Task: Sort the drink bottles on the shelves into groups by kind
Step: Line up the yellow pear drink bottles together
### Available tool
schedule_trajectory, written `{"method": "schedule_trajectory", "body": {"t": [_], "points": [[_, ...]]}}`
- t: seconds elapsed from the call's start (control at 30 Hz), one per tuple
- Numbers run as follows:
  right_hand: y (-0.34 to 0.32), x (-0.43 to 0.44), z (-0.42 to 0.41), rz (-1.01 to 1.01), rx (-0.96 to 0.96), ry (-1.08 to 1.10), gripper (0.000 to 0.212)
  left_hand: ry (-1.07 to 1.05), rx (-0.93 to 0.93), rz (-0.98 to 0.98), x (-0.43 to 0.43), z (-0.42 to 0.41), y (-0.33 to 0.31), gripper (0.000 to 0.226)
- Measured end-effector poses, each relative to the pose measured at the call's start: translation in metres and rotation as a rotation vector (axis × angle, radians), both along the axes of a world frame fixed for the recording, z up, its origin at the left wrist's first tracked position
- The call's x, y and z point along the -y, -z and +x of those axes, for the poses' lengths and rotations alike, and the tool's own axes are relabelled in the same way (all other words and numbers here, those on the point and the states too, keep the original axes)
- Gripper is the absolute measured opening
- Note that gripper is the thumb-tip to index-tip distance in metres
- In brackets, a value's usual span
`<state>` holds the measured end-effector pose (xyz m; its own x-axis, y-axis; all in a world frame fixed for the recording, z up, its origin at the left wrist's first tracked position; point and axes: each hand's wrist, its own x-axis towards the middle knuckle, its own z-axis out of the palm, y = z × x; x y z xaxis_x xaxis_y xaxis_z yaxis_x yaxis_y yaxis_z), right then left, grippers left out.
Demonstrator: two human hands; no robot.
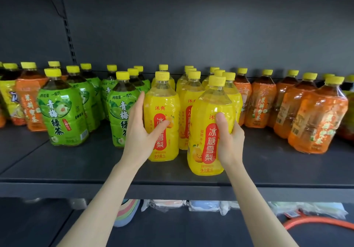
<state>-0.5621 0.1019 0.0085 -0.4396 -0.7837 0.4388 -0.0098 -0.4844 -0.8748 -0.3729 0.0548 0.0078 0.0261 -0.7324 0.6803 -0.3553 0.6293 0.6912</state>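
Two yellow pear-drink bottles stand at the front of the dark shelf (pixel 172 172). My left hand (pixel 138 132) grips the left yellow bottle (pixel 162 101) from its left side, thumb across the label. My right hand (pixel 229 137) grips the nearer yellow bottle (pixel 206 151) from its right, thumb on the front. Several more yellow bottles (pixel 191 91) stand behind them. Green-tea bottles (pixel 63 112) are grouped to the left, orange-labelled bottles (pixel 314 120) to the right.
At the far left an orange-labelled bottle (pixel 28 103) and a yellow-green one (pixel 7 97) stand among the green ones. The shelf's front strip is bare. On the lower shelf lie packaged goods (pixel 191 205) and an orange hose (pixel 316 222).
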Motion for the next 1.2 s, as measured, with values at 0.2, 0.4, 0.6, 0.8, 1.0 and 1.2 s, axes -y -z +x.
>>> {"method": "schedule_trajectory", "body": {"t": [0.2,0.4,0.6,0.8,1.0,1.2], "points": [[0.001,0.001,0.000,-0.006,-0.001,-0.010,0.036,0.003,0.261,-0.086,0.000,0.012,-0.012,0.089],[0.002,0.002,0.001,-0.001,-0.007,-0.002,0.035,-0.350,0.582,-0.238,0.024,0.016,-0.014,0.093],[0.001,0.002,0.002,-0.012,-0.002,-0.003,0.031,-0.455,0.778,-0.394,0.037,0.020,-0.020,0.100],[0.003,0.005,0.004,-0.021,-0.005,0.005,0.038,-0.576,0.949,-0.398,0.050,0.015,-0.030,0.100],[0.004,0.006,0.005,-0.022,-0.005,0.012,0.047,-0.705,1.085,-0.381,0.060,-0.002,-0.037,0.100],[0.003,0.004,0.007,-0.017,-0.030,0.042,0.035,-0.747,1.111,-0.340,0.062,-0.007,-0.041,0.082]]}}
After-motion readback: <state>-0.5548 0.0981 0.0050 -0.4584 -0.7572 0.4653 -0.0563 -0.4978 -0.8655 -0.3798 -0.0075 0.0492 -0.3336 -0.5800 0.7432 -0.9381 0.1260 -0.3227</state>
